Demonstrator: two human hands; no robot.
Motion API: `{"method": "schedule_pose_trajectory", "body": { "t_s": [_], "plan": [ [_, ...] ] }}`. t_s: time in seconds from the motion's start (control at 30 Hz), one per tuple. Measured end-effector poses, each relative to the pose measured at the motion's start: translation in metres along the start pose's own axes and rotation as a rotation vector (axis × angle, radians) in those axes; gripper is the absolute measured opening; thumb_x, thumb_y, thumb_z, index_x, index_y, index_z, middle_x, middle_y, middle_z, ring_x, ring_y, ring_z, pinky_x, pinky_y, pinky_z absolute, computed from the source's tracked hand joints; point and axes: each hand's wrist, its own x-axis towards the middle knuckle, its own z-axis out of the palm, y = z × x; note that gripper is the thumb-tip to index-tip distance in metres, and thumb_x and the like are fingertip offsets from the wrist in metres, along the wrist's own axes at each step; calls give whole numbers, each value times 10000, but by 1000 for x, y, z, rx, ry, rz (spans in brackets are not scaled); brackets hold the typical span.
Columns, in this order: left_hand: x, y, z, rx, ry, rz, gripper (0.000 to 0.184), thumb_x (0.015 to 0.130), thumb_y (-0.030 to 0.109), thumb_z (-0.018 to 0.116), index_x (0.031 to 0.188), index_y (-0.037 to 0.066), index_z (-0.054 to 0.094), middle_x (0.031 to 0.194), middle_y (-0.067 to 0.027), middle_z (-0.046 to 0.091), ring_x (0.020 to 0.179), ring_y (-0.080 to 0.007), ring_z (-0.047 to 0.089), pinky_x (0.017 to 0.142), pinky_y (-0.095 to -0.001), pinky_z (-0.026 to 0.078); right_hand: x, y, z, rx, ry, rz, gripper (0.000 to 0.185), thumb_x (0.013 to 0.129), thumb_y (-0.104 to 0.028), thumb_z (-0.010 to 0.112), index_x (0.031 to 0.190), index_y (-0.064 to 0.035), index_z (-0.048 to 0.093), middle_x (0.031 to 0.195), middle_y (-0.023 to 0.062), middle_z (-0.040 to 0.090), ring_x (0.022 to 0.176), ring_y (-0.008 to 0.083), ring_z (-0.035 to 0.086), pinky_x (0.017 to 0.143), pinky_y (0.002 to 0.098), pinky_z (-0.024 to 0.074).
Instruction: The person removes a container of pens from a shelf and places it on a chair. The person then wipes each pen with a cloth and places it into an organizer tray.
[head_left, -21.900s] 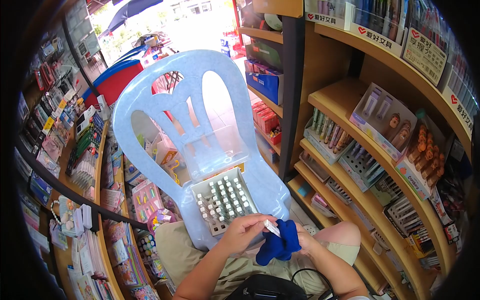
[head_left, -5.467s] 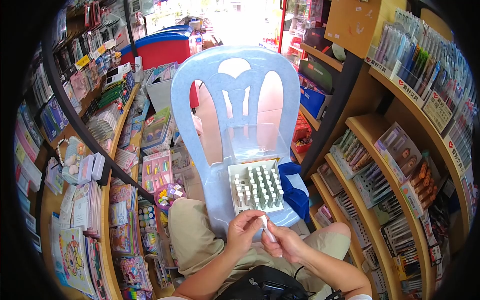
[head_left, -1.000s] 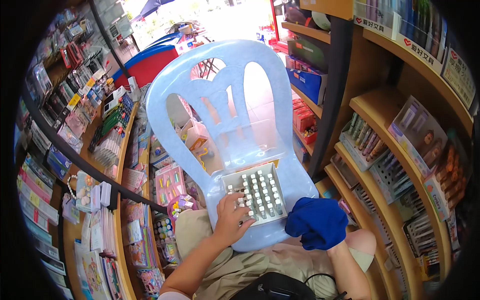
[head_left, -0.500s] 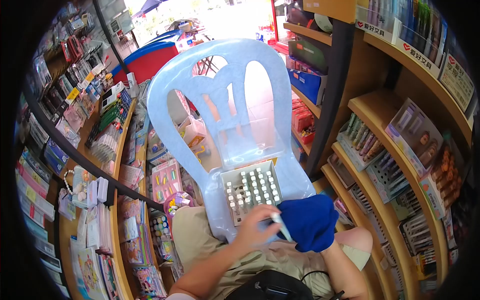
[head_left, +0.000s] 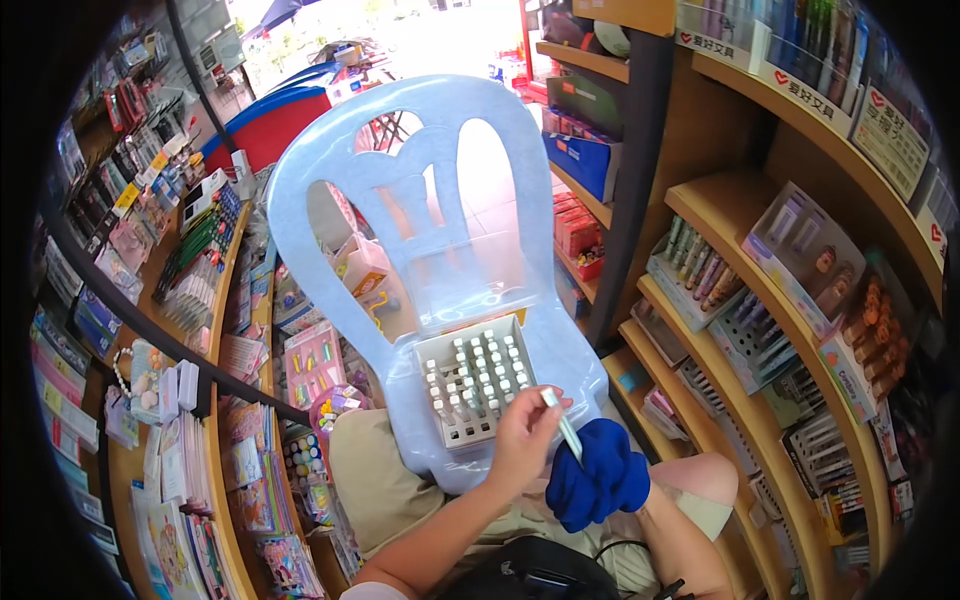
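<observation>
My left hand (head_left: 527, 430) is closed round a slim white-and-pale pen (head_left: 566, 432), held at a slant with its white end up. The pen's lower end rests against a dark blue cloth (head_left: 592, 478). That cloth covers my right hand, hiding its fingers, and is bunched in folds round the pen's lower part; only the wrist and forearm show. Just beyond my left hand, an open box (head_left: 428, 345) on the chair holds several upright white-topped pens in rows. Bare holes show along the box's near side.
The pale blue plastic chair (head_left: 300, 190) stands before my knees, a clear plastic lid (head_left: 470, 285) leaning on its backrest. Shelves of stationery (head_left: 738, 200) rise close on the right. Racks of notebooks and small goods (head_left: 240, 440) line the left.
The pen has turned more upright in my left hand. The blue cloth has gone from spread out to bunched up against the pen. The whole view has shifted slightly.
</observation>
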Motion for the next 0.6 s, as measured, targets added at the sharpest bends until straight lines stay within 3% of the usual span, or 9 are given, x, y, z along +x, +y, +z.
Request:
{"method": "schedule_pose_trajectory", "body": {
  "t_s": [0.07,0.13,0.27,0.33,0.37,0.43,0.5,0.57,0.6],
  "plan": [
    [5,17,-1,-119,43,-93,126,918,99,432,975,-3,476,877,-89,575,803,-178,611,722,-301,516,-3,1,0,172,-36,68,263,805,-166,553,1042,-51,537,920,76,552,852,193,533,747,271,429],
    [9,20,-8,-136,61,-27,129,924,111,422,977,4,470,845,-68,569,732,-153,593,664,-279,504,-2,3,-1,317,-33,110,262,800,-177,553,1032,-56,541,913,79,554,849,196,534,747,271,426],
    [0,5,-10,22,-85,-97,123,912,97,452,1006,23,477,802,-46,558,659,-103,544,591,-226,455,3,3,-7,436,28,111,262,789,-197,553,1014,-65,548,899,84,559,843,203,536,747,271,420],
    [-13,-8,0,134,-149,-163,135,901,84,476,1026,32,482,785,-35,556,638,-82,520,569,-202,425,9,-12,-17,125,24,-3,261,783,-208,552,1005,-69,552,892,87,561,840,207,538,746,271,417],
    [-18,-23,4,237,-189,-100,161,886,79,511,1039,28,497,777,-21,556,640,-58,505,567,-185,405,17,-48,-26,-224,31,-186,288,711,-208,612,960,-72,566,862,91,569,793,226,544,699,279,418],
    [-25,-30,9,568,-237,63,151,845,72,562,979,6,542,792,-67,573,656,-114,534,586,-232,419,11,-24,-24,-544,117,-180,328,660,-183,662,945,-51,568,875,108,548,809,242,533,715,300,419],
    [-28,-29,12,695,-299,174,158,816,64,586,960,2,559,807,-97,574,673,-151,549,614,-259,430,13,22,-12,-598,298,-433,317,586,-228,671,845,-77,567,756,102,536,719,270,537,651,329,410],
    [-28,-33,8,724,-356,290,176,793,58,604,957,3,569,823,-118,570,688,-176,554,638,-275,436,14,7,-17,-625,124,-371,219,703,-186,629,862,-61,547,780,107,530,732,242,545,671,317,431],
    [-28,-31,8,686,-375,281,187,793,67,603,969,17,566,833,-121,569,705,-212,556,645,-294,440,12,-8,-20,-786,51,-338,184,737,-186,610,852,-61,541,782,100,532,740,229,547,672,320,436]
  ]
}}
